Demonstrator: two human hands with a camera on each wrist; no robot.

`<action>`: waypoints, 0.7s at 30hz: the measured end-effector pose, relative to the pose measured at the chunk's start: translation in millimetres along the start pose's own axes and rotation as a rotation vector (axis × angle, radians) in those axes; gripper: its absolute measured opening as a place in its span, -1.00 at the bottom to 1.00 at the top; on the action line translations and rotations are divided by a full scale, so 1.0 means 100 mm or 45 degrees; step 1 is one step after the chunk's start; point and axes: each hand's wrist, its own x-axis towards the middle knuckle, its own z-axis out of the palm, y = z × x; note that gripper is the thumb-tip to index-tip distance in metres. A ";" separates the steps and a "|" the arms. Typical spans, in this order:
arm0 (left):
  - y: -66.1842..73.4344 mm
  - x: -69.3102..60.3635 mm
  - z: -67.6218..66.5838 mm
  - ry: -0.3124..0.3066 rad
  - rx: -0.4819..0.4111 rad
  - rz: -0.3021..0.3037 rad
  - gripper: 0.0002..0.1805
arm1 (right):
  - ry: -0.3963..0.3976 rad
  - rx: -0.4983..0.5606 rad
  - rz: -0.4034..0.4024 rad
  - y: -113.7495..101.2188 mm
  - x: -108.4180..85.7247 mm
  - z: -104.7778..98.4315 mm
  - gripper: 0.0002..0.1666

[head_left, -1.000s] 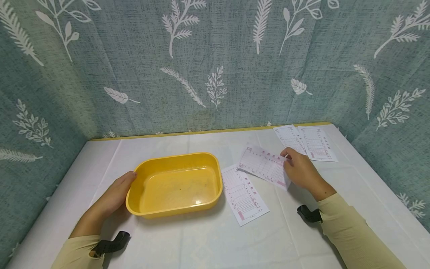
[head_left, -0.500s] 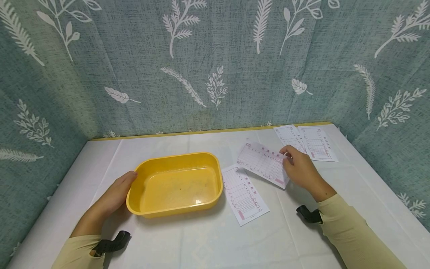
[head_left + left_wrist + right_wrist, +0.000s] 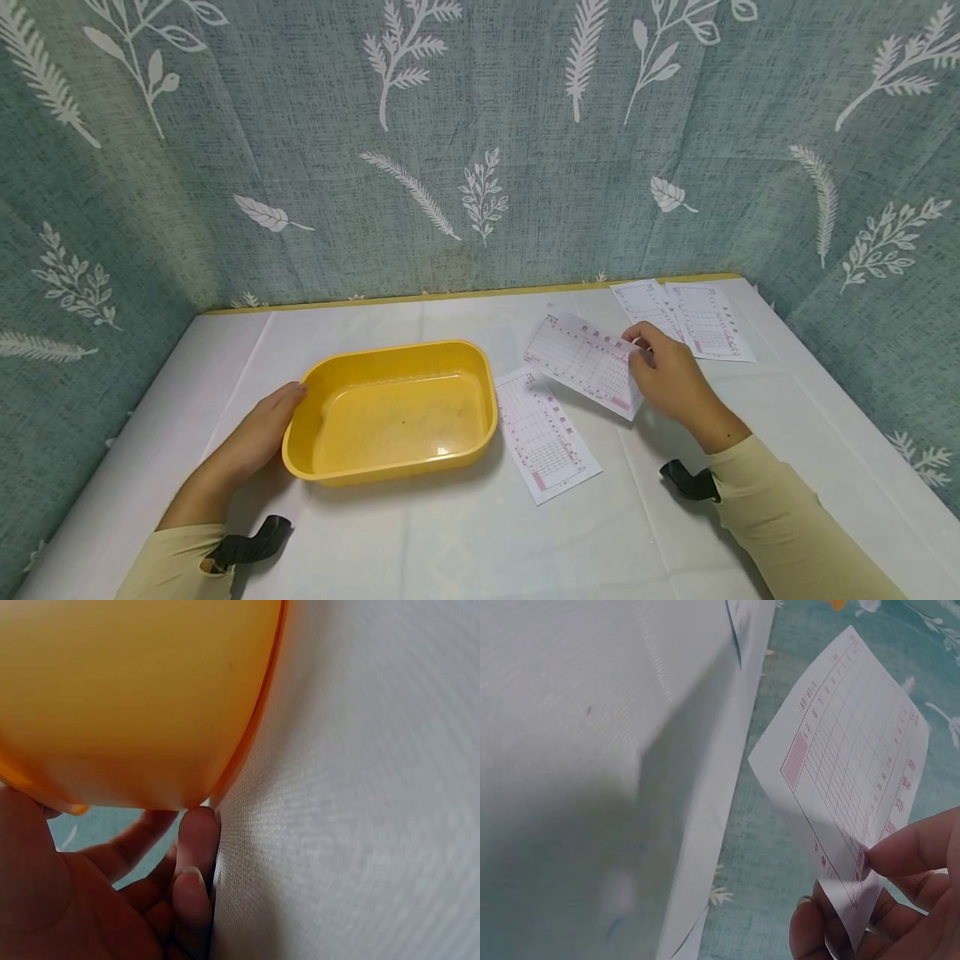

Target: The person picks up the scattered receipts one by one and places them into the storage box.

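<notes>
My left hand (image 3: pixel 258 433) grips the left end of a yellow plastic tray (image 3: pixel 401 417). Seen from the left wrist, the thumb is up at the rim and the fingertips are low against the tray wall (image 3: pixel 142 697). Between thumb and fingers my right hand (image 3: pixel 675 383) pinches one end of a printed paper slip (image 3: pixel 577 358), which hangs tilted above the cloth; the right wrist view shows the slip (image 3: pixel 847 742) slightly bent. Beside the tray's right side a second slip (image 3: pixel 547 437) lies flat, partly below the held one.
Two more printed slips (image 3: pixel 645 308) (image 3: pixel 708 321) lie side by side at the back right, partly overlapping. White cloth (image 3: pixel 450 542) covers the table. Behind it and at both sides hangs a green curtain (image 3: pixel 525 208) with white leaf patterns.
The held slip has shifted a little left and its far end has risen slightly. My right hand has moved slightly left with it. The left hand and tray have hardly moved.
</notes>
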 end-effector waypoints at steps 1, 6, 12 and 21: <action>0.00 0.00 0.00 0.000 0.001 0.002 -0.13 | 0.001 0.003 -0.002 -0.01 0.00 0.00 -0.69; 0.00 0.01 0.00 -0.003 0.002 -0.001 -0.13 | 0.003 0.017 -0.010 -0.05 -0.02 -0.01 -0.68; 0.01 -0.01 0.00 0.007 -0.004 0.014 -0.13 | 0.025 0.029 -0.046 -0.08 -0.04 0.00 -0.70; 0.01 -0.03 0.01 0.016 -0.009 0.029 -0.12 | 0.045 0.044 -0.086 -0.12 -0.06 0.01 -0.71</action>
